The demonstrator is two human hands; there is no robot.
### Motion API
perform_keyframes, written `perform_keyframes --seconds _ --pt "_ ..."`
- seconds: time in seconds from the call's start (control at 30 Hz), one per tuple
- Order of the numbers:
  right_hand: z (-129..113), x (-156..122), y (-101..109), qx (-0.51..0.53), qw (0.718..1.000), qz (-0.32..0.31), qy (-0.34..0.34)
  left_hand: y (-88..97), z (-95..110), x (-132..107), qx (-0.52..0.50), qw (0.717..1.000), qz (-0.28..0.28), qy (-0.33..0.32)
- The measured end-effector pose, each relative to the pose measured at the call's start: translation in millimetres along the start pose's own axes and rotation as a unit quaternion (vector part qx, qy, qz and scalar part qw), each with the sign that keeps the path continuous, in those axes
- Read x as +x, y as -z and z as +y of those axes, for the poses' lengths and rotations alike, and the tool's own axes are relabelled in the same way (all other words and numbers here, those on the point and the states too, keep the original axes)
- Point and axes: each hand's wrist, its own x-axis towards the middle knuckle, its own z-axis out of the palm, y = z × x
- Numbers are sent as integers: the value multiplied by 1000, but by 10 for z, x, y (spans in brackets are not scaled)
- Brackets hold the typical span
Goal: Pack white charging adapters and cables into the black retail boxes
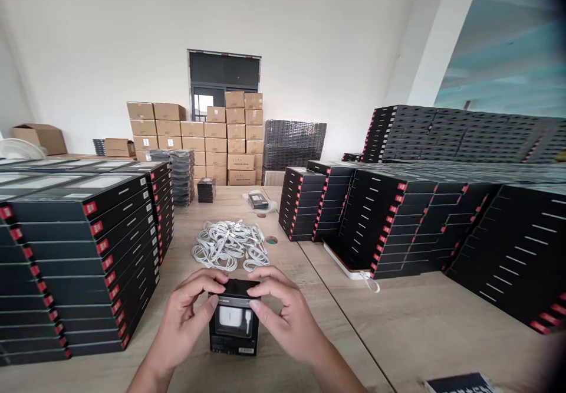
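Note:
A small black product box with a clear window showing a white charger stands on the wooden table in front of me. My left hand grips its left top corner, thumb on the front face. My right hand pinches the right top edge, fingers curled over the lid. Just beyond the box lies a heap of coiled white cables.
Tall stacks of flat black boxes with red tabs stand at my left and right. Brown cartons are piled against the far wall. A white tray lies beside the right stacks. Another black box sits at the near right.

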Motion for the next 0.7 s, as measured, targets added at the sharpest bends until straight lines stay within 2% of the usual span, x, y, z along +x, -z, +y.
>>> perform_keyframes --seconds 0.1,0.2,0.3,0.4,0.47,0.57,0.7 --pt "68 -6 -32 24 1000 -3 -15 17 -42 -1 13 1000 -8 -3" --pt "204 6 -95 66 994 73 -56 -59 -82 11 51 999 5 13" --pt "378 20 -108 138 965 178 -135 -266 -91 -16 137 987 51 60" --pt "502 12 -88 231 924 227 -203 -542 -64 -156 267 955 74 102" --pt "527 -7 -101 283 905 232 -218 -707 -40 -311 352 926 87 106" --pt "490 -39 -180 312 898 216 -221 -858 -23 -548 432 886 130 110" --pt "372 -37 -309 316 907 174 -218 -857 -41 -761 472 857 177 107"
